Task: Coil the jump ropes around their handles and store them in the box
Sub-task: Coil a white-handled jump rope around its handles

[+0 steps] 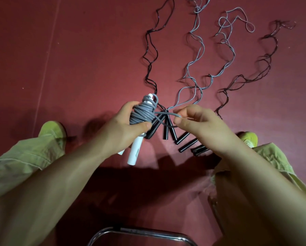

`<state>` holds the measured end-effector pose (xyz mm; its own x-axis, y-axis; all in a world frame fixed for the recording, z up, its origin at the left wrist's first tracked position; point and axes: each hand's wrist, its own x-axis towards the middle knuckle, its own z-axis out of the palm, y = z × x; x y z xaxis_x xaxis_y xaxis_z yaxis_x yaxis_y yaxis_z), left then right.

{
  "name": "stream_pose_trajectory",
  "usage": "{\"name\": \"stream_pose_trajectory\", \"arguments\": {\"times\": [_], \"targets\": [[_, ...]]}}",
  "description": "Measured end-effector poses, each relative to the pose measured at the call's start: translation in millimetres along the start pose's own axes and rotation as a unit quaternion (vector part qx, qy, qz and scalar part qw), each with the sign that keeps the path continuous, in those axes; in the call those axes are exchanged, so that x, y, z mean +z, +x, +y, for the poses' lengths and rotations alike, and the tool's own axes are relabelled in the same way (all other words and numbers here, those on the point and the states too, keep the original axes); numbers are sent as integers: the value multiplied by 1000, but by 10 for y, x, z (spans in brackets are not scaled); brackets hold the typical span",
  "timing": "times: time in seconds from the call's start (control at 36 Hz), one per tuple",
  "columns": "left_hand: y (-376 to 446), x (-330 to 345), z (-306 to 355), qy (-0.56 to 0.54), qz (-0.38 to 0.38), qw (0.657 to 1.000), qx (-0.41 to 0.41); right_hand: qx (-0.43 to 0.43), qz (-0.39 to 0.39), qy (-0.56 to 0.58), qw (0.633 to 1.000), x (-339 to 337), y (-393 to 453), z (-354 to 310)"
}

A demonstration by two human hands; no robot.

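Grey rope [141, 113] coiled on white handles [135, 151] is gripped by left hand [125, 128]; beside the coil, its tail end [168, 114] is pinched by right hand [194, 121]. Tucking judged next.

I see grey rope [142, 113] coiled on white handles [135, 151]. Black handles [168, 129] and black and grey ropes [195, 55] lie on the dark red floor [88, 59].

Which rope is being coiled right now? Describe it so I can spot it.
Above the red floor, between the hands, find the left hand. It grips white handles wrapped in thick grey rope. The ropes on the floor lie uncoiled, with black handles.
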<state>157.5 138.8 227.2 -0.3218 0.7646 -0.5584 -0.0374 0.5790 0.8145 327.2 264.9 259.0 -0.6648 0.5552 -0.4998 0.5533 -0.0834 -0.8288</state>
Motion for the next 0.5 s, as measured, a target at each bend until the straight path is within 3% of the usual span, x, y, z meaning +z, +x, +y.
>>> {"name": "stream_pose_trajectory", "arguments": {"times": [0.25, 0.33, 0.42, 0.5], "targets": [[13, -21, -18, -26, 0, 1000, 6, -57, -50, 60, 995, -38, -19, 28], [0, -22, 21, -27, -3, 1000, 8, -61, -48, 161, 984, -21, -2, 56], [-26, -8, 74, -26, -17, 1000, 5, -64, -24, 304, 950, 20, 31, 94], [-48, 12, 103, -20, -30, 999, -2, -86, -57, 364, 926, 55, 29, 104]]}}
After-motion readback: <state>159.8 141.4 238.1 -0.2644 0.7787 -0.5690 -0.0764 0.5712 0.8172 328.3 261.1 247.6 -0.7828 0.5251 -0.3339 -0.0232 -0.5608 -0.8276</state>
